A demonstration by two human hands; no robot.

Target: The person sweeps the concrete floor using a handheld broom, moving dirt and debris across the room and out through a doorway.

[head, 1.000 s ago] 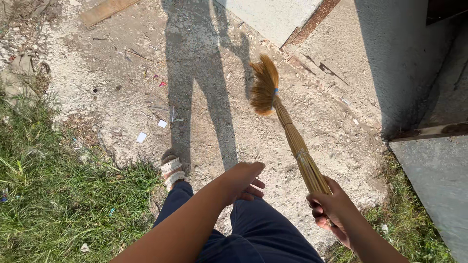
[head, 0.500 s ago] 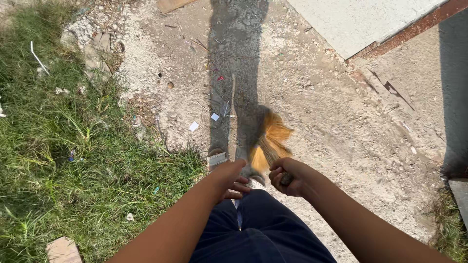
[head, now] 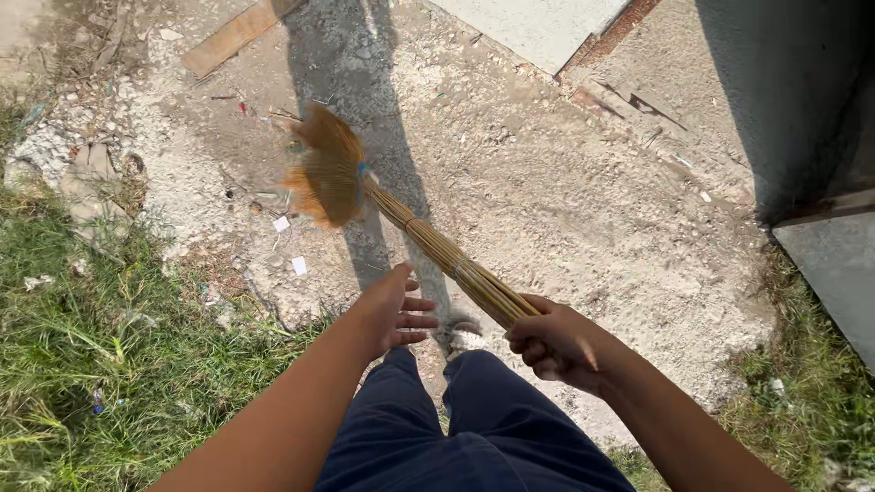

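Broom [head: 410, 228] of bundled stiff straw, probably light with springy tips, slants out over the gravel ground [head: 565, 210], right hand [head: 556, 344] fisted round its bound near end, left hand [head: 394, 310] spread empty beside it.

No packages, labels, signs or screens are being shown whole. Only small torn scraps of what may be wrapper or paper are being seen on the gravel: two white scraps [head: 290, 244] are lying ahead and to the left of the left hand [head: 394, 310], and a tiny red scrap [head: 242, 107] is lying farther ahead. Their kind cannot be told.
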